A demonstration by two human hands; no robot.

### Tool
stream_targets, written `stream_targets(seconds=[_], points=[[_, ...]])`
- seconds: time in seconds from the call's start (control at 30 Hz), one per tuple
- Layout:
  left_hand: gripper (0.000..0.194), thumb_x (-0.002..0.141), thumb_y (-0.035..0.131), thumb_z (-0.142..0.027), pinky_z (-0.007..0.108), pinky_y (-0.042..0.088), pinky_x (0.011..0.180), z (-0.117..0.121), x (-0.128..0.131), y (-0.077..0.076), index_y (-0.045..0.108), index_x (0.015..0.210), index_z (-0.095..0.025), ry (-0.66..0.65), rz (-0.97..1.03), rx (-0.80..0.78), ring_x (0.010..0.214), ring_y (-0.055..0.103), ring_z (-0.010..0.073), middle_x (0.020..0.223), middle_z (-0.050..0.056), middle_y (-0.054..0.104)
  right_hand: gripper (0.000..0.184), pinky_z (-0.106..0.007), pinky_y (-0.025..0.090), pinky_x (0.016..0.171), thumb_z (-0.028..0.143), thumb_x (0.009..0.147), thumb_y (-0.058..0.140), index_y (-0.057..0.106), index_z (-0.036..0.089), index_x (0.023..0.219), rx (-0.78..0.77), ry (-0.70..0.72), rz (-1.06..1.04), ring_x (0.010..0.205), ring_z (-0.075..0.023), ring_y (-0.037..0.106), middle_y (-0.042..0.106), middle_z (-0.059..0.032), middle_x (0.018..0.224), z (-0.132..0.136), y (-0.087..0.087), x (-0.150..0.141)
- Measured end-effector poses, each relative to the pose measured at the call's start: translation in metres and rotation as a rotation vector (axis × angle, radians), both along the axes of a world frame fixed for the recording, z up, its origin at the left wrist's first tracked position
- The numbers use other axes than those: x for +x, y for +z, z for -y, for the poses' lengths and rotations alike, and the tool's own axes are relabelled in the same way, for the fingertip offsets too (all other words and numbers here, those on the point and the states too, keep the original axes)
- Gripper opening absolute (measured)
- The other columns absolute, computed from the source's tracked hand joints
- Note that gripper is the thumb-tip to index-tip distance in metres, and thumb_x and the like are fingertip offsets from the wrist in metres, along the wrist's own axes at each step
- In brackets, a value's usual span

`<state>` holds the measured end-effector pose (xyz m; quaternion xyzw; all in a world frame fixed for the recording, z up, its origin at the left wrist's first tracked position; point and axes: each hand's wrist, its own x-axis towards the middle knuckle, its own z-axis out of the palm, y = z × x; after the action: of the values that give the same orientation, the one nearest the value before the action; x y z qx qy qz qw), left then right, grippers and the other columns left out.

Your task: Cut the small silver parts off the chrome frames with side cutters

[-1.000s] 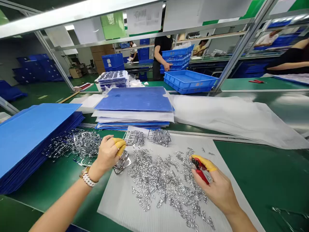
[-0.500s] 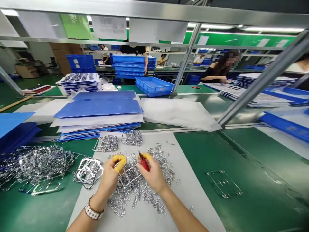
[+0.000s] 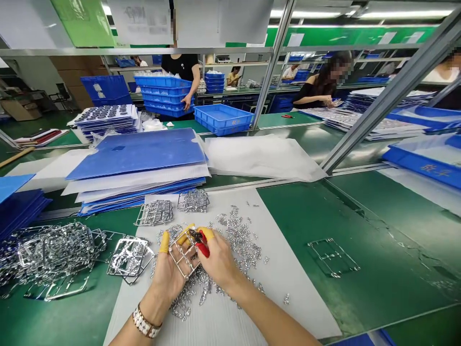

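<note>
Yellow finger covers (image 3: 164, 241) sit on both hands of the person working at the green-topped bench (image 3: 288, 211). The left hand (image 3: 167, 271) is turned palm up, its fingers behind and around a thin silver metal frame with crossbars (image 3: 185, 258), holding it tilted above a loose heap of small shiny silver pieces (image 3: 243, 240). The right hand (image 3: 218, 259) has its fingers wrapped round small red-handled pliers with a dark head (image 3: 202, 246), the head at the frame's upper right edge; the hand covers part of this spot, so whether the pliers are gripping the metal is hard to tell. The heap is spread on a white sheet (image 3: 277, 298) beneath both hands. Two neat stacks of silver frames (image 3: 154, 213) stand side by side at the sheet's far end, and another small stack of frames (image 3: 130, 257) lies across its left edge. Further left is a tangled silver pile (image 3: 57, 250), while one single silver frame (image 3: 333, 258) lies flat on the bench to the right. Behind the sheet rises a stack of blue and white sheets (image 3: 137, 149). Beyond it, a person in a black top (image 3: 183, 65) holds stacked blue crates (image 3: 163, 93).
</note>
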<state>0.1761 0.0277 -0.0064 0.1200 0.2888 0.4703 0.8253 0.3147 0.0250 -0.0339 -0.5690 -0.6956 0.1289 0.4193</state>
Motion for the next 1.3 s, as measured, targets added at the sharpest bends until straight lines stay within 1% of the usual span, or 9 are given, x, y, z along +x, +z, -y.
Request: stream_targets(seconds=[0.07, 0.17, 0.23, 0.33, 0.43, 0.53, 0.67, 1.03, 1.3], points=[[0.052, 0.089, 0.044, -0.059, 0.038, 0.053, 0.081, -0.001, -0.001, -0.001, 0.064, 0.118, -0.020, 0.032, 0.007, -0.018, 0.093, 0.066, 0.0230, 0.113, 0.011, 0.068, 0.034, -0.045, 0.050, 0.083, 0.010, 0.081, 0.052, 0.056, 0.017, 0.114, 0.061, -0.001, 0.131, 0.092, -0.0276, 0.059, 0.064, -0.0121, 0.099, 0.001, 0.003, -0.001], [0.054, 0.089, 0.041, -0.060, 0.039, 0.053, 0.079, -0.005, -0.006, -0.002, 0.061, 0.122, -0.022, 0.088, 0.017, -0.015, 0.091, 0.066, 0.0231, 0.117, 0.011, 0.066, 0.041, -0.046, 0.049, 0.086, 0.014, 0.081, 0.054, 0.052, 0.016, 0.121, 0.087, 0.002, 0.174, 0.097, -0.0286, 0.057, 0.062, -0.0140, 0.106, 0.003, 0.011, -0.001], [0.057, 0.089, 0.040, -0.061, 0.040, 0.053, 0.079, -0.008, -0.010, -0.003, 0.061, 0.123, -0.021, 0.119, 0.014, 0.014, 0.090, 0.066, 0.0236, 0.115, 0.012, 0.067, 0.043, -0.044, 0.049, 0.085, 0.016, 0.080, 0.055, 0.051, 0.015, 0.123, 0.052, 0.019, 0.178, 0.096, -0.0282, 0.058, 0.062, -0.0137, 0.104, 0.005, 0.018, 0.000], [0.058, 0.088, 0.042, -0.062, 0.037, 0.053, 0.078, -0.011, -0.015, -0.005, 0.062, 0.123, -0.021, 0.159, -0.022, 0.062, 0.088, 0.067, 0.0224, 0.109, 0.011, 0.070, 0.035, -0.042, 0.049, 0.081, 0.018, 0.078, 0.058, 0.058, 0.016, 0.113, -0.043, 0.111, 0.257, 0.089, -0.0266, 0.059, 0.064, -0.0099, 0.095, 0.007, 0.031, -0.001], [0.059, 0.087, 0.045, -0.062, 0.038, 0.050, 0.088, -0.010, -0.017, -0.008, 0.060, 0.128, -0.022, 0.157, -0.053, 0.099, 0.097, 0.066, 0.0243, 0.114, 0.011, 0.069, 0.025, -0.041, 0.049, 0.080, 0.020, 0.076, 0.060, 0.062, 0.017, 0.101, -0.087, 0.197, 0.370, 0.086, -0.0264, 0.059, 0.065, -0.0085, 0.092, 0.007, 0.042, -0.007], [0.063, 0.086, 0.045, -0.064, 0.043, 0.044, 0.098, -0.010, -0.018, -0.013, 0.056, 0.133, -0.023, 0.137, -0.095, 0.124, 0.112, 0.060, 0.0282, 0.119, 0.012, 0.068, 0.019, -0.040, 0.048, 0.077, 0.023, 0.077, 0.058, 0.063, 0.017, 0.095, -0.113, 0.210, 0.433, 0.084, -0.0265, 0.060, 0.066, -0.0088, 0.090, 0.004, 0.050, -0.014], [0.065, 0.086, 0.044, -0.065, 0.044, 0.039, 0.104, -0.012, -0.020, -0.017, 0.057, 0.132, -0.020, 0.129, -0.129, 0.148, 0.121, 0.054, 0.0295, 0.125, 0.013, 0.065, 0.016, -0.040, 0.048, 0.075, 0.024, 0.078, 0.057, 0.063, 0.017, 0.091, -0.148, 0.216, 0.481, 0.083, -0.0265, 0.061, 0.066, -0.0094, 0.088, 0.000, 0.056, -0.018], [0.066, 0.083, 0.046, -0.067, 0.043, 0.039, 0.105, -0.007, -0.016, -0.003, 0.068, 0.117, -0.015, 0.203, -0.270, 0.136, 0.117, 0.057, 0.0308, 0.114, 0.013, 0.070, 0.021, -0.036, 0.046, 0.080, 0.028, 0.084, 0.053, 0.062, 0.016, 0.099, -0.281, 0.285, 0.566, 0.091, -0.0252, 0.061, 0.067, -0.0100, 0.098, -0.002, 0.072, -0.016], [0.067, 0.082, 0.046, -0.069, 0.038, 0.038, 0.105, -0.008, -0.015, -0.004, 0.068, 0.118, -0.017, 0.249, -0.369, 0.167, 0.117, 0.057, 0.0288, 0.116, 0.012, 0.070, 0.027, -0.039, 0.047, 0.078, 0.031, 0.085, 0.055, 0.061, 0.012, 0.104, -0.302, 0.284, 0.661, 0.092, -0.0287, 0.062, 0.066, -0.0127, 0.095, -0.001, 0.085, -0.019]])
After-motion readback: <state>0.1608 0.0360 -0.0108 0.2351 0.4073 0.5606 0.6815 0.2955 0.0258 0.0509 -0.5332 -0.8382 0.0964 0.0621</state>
